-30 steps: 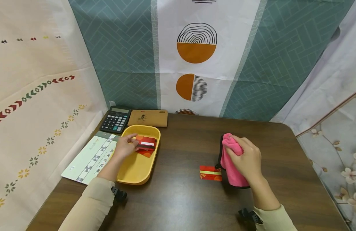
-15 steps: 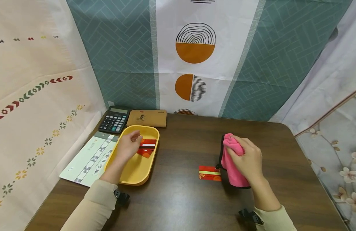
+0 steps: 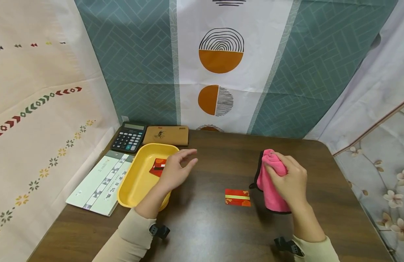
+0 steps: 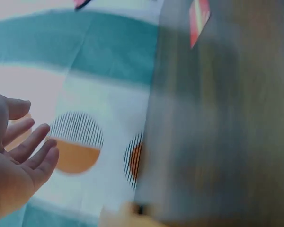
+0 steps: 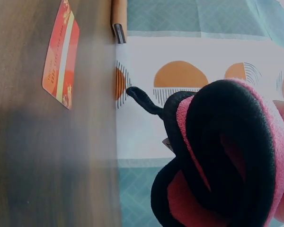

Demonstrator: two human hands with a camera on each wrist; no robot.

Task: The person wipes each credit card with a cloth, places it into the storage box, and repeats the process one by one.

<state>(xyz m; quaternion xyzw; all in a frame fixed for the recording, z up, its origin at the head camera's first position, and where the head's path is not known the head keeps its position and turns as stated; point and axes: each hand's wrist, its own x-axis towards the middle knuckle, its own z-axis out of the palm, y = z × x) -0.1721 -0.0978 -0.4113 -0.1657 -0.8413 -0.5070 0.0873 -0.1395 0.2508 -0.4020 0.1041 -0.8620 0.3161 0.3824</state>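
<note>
My left hand (image 3: 176, 171) hovers over the right edge of the yellow tray (image 3: 128, 189), its fingers relaxed and slightly bent, with nothing in them. In the left wrist view that hand (image 4: 23, 156) is also bare. Red cards (image 3: 157, 167) lie in the tray, partly hidden behind the hand. In my right hand (image 3: 291, 182) I grip a folded pink cloth (image 3: 272, 187) with black edging, above the table. A single red card (image 3: 238, 197) with a pale yellow stripe lies on the table, left of the cloth; the right wrist view shows this card (image 5: 60, 56) too.
Behind the tray are a black calculator (image 3: 129, 137) and a tan wallet-like case (image 3: 166, 135). A pale green account book (image 3: 100, 182) lies left of the tray. Patterned cloth hangings (image 3: 139, 65) surround the dark wooden table (image 3: 202, 233).
My left hand has let go of a red card in the tray and moved right, towards the middle of the table. My right hand has shifted slightly right with the pink cloth.
</note>
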